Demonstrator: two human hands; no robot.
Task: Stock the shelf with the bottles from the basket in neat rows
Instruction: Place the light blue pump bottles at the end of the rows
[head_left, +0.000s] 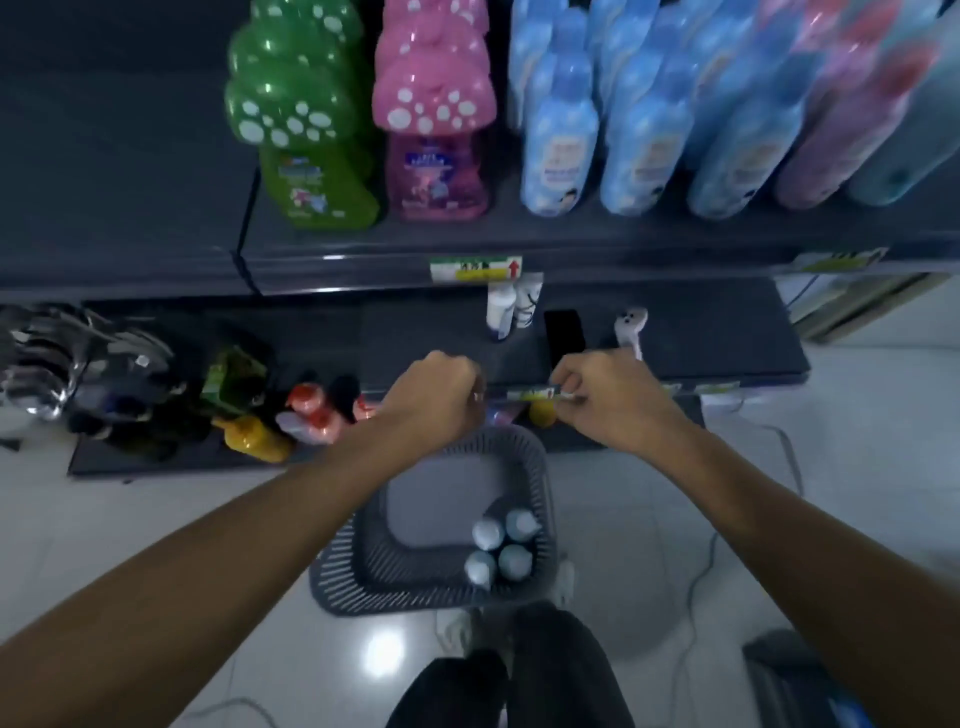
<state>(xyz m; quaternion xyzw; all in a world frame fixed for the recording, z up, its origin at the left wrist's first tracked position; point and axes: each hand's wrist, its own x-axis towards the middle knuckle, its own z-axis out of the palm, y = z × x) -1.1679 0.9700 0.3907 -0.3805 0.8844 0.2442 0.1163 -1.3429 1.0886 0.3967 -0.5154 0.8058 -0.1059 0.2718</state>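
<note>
The basket (337, 566) is set on the floor, and four bottles (501, 545) are stood upright, packed together in its near right corner. Just past the basket's far rim, the left hand (436, 395) is held as a closed fist, fingers curled under, with nothing seen in it. Right of it, also beyond the basket, the right hand (592, 389) is held at the edge of the shelf (727, 343), fingertips drawn together at the label strip (530, 395). Whether the strip is pinched cannot be told. Farther beyond the basket, two bottles (511, 306) are stood side by side on the shelf.
</note>
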